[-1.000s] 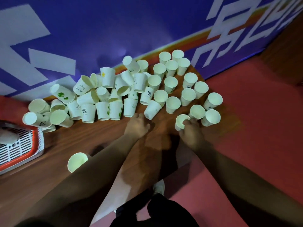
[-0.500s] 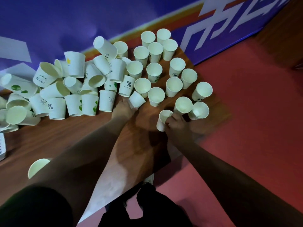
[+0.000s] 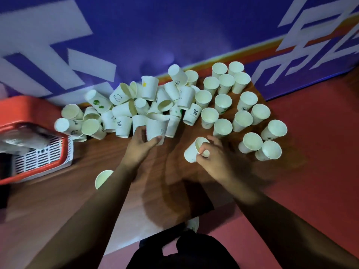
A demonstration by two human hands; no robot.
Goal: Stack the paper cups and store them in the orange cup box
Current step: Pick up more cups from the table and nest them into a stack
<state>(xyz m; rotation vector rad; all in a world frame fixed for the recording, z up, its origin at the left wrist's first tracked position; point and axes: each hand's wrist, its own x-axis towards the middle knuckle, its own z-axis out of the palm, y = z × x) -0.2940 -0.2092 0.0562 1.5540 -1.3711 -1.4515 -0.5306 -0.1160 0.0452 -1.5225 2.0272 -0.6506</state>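
While blurred, left hand grips upright cup | right hand holds tilted cup | orange box cut off

"%" sign – paper cup | "%" – 2nd cup | other txt unreadable

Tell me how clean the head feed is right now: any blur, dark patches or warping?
Head view: dim overall, both forearms dark; orange cup box at the left edge is motion-smeared, its contents unreadable; the cup in the left hand and the cup in the right hand are soft-edged; hand shadows fall on the wooden table; wide-angle bending at the borders.
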